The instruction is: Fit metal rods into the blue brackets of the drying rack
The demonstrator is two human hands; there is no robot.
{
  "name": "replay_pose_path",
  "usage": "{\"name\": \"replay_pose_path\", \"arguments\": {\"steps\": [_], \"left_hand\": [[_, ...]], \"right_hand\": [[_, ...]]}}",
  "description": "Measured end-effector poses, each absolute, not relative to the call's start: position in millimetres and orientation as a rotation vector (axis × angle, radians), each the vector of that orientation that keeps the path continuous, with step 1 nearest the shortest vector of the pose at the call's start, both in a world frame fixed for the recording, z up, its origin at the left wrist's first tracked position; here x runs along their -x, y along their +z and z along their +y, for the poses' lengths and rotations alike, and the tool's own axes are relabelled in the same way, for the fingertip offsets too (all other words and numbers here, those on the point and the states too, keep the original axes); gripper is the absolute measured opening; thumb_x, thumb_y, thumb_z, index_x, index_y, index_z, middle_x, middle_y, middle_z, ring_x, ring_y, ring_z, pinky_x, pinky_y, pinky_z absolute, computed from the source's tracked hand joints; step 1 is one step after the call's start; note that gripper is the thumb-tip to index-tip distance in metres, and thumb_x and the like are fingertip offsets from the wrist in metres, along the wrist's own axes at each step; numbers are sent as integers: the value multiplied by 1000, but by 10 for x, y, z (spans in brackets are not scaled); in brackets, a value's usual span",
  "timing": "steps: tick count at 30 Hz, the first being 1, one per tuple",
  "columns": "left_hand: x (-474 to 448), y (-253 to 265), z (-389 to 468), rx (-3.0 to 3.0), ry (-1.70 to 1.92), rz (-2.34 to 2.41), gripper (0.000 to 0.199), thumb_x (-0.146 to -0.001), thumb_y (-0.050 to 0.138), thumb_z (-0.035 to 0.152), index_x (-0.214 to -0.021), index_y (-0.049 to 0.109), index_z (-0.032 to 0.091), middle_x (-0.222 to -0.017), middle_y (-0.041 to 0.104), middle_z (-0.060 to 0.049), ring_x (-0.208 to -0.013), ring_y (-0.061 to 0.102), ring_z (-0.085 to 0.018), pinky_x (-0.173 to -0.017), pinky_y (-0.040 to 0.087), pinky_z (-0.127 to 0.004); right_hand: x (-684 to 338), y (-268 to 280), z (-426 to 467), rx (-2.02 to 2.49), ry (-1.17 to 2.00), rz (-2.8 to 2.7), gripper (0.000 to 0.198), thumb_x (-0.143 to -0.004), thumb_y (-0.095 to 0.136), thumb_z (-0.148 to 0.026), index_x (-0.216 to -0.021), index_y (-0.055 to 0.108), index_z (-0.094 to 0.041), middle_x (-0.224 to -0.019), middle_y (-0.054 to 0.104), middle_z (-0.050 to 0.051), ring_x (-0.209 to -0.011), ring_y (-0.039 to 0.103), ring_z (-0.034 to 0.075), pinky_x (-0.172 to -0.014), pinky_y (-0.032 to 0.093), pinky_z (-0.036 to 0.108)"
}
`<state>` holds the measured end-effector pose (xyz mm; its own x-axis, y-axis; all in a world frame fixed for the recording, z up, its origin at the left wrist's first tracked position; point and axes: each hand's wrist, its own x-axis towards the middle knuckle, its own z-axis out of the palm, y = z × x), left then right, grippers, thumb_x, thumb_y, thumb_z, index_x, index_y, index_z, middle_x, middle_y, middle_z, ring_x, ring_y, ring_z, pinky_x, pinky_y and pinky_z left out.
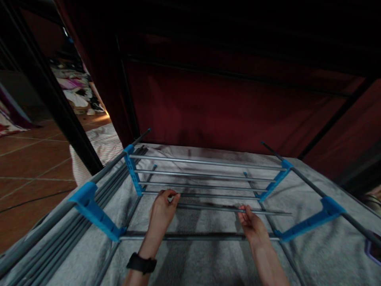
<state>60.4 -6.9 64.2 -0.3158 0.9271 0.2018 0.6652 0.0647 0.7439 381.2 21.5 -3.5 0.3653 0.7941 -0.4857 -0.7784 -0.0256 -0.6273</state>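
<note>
My left hand [164, 209], with a black band on its wrist, pinches one end region of a thin grey metal rod [208, 207]. My right hand [251, 224] grips the same rod toward its other end, which sticks out past the fingers. The rod lies crosswise inside a rack frame of grey tubes and blue plastic brackets. Several crossbars [205, 162] join the far left bracket [133, 171] and the far right bracket [275, 181]. Nearer to me, one crossbar [208, 237] runs between the near left bracket [97, 212] and the near right bracket [312, 220].
Several loose grey tubes [74, 228] lie along the left on the grey blanket [190, 262]. Dark red fabric [226, 111] hangs behind the rack. A dark post [56, 95] stands at left, beside a tiled floor [32, 159]. A purple-edged object [372, 250] shows at right.
</note>
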Motion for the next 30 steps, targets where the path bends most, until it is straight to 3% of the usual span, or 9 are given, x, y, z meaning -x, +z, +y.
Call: {"name": "replay_pose_path", "arguments": {"steps": [3,11,16,24,27,30], "left_hand": [[-561,629,-62,-1466,1181,2109,24,-88,50,35,-89,66,18,-85,69,-6,-72,62,-18,-70,43,-29],[-645,764,-145,-1656,509,2327,33,-96,41,40,-97,68,21,-84,74,-10,-82,69,-26,-62,37,-30],[-688,825,-170,-1672,433,2364,36,-97,37,41,-102,68,23,-88,75,-11,-84,70,-25,-63,38,-29],[-609,919,-253,-1440,679,2486,33,-95,40,41,-105,68,25,-88,73,-9,-79,66,-25,-59,32,-30],[-547,890,-222,-1320,1025,2383,27,-91,49,41,-92,69,22,-75,69,-4,-69,59,-20,-58,31,-28],[-514,820,-134,-1050,1474,2121,23,-82,59,40,-76,65,19,-58,55,1,-57,48,-14,-54,31,-25]], "right_hand": [[-3790,-34,213,991,1277,-56,19,-80,60,1,-75,58,-18,-71,67,-1,-65,67,9,-67,58,19],[-3833,-33,243,956,1324,-24,14,-82,58,-4,-76,58,-17,-69,60,-1,-62,63,9,-64,58,21],[-3860,-12,234,947,1344,-53,16,-76,61,-2,-76,58,-18,-71,58,-2,-63,62,11,-62,59,25],[-3931,72,204,965,1396,72,17,-75,51,-1,-72,55,-17,-69,58,0,-63,62,12,-61,58,27],[-4021,134,187,945,1372,82,17,-74,49,-2,-72,54,-18,-65,54,-2,-56,58,10,-55,55,24],[-4053,187,161,892,1396,124,16,-75,47,-4,-73,53,-18,-60,49,-4,-50,52,9,-48,49,21]]}}
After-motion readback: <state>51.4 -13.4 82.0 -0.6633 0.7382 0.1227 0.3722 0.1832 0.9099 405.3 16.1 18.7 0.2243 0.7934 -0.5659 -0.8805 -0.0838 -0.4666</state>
